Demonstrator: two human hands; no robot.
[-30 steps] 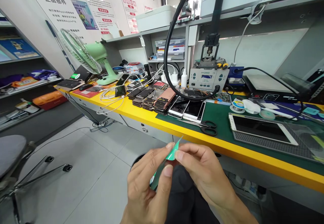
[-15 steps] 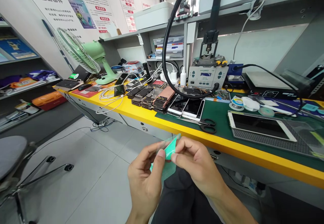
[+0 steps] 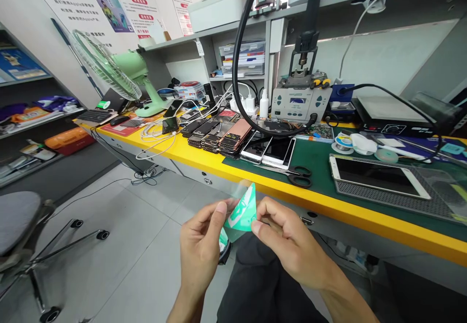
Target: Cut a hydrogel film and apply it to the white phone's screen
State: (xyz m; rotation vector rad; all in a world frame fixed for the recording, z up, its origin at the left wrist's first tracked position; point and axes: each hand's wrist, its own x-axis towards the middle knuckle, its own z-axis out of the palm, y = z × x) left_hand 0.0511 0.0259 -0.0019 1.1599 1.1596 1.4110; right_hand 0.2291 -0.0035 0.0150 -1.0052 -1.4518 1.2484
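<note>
My left hand (image 3: 201,238) is closed, thumb on top, on a thin clear film sheet (image 3: 237,236). A glossy green liner with white markings (image 3: 245,212) stands folded up from this sheet in a pointed triangle. My right hand (image 3: 288,240) pinches the liner's right corner between thumb and forefinger. Both hands are over my lap, in front of the bench edge. My left fingers hide part of the sheet, and another green patch shows below them.
On the yellow-edged bench (image 3: 277,186) lie black scissors (image 3: 299,177), white phones (image 3: 279,152), stacked phone parts (image 3: 233,135) and a white tablet (image 3: 379,176). A black cable (image 3: 235,65) loops above. A green fan (image 3: 129,65) and a chair (image 3: 25,225) stand left.
My right hand has pulled the green liner back, so a larger folded triangle shows. My left hand has moved slightly left, away from the right. The camera view has shifted a little.
</note>
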